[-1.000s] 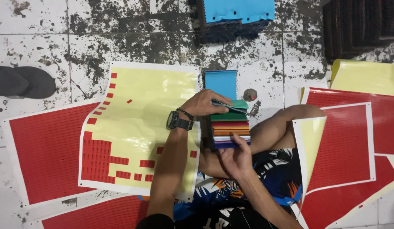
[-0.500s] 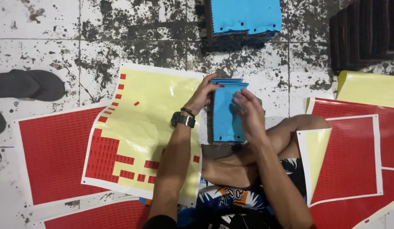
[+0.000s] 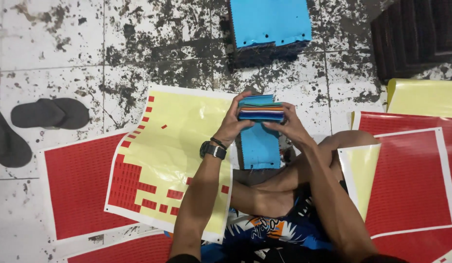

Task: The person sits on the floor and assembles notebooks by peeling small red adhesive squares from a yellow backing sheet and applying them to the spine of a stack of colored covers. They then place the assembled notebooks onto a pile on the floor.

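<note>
Both hands hold a stack (image 3: 260, 108) of coloured sheets in front of the person, above the floor (image 3: 65, 48). The left hand (image 3: 234, 124) grips the left end of the stack, with fingers curled around it, and the right hand (image 3: 289, 127) pinches the right end. A blue cover (image 3: 259, 146) hangs down from the stack, between the two wrists. A black watch (image 3: 212, 149) is on the left wrist. Under the left arm lies a yellow sheet (image 3: 182, 141) with some red labels, on top of a red sheet (image 3: 77, 185). Another blue pile (image 3: 269, 24) lies further away on the floor. Two dark sandals (image 3: 50, 113) are at the left.
</note>
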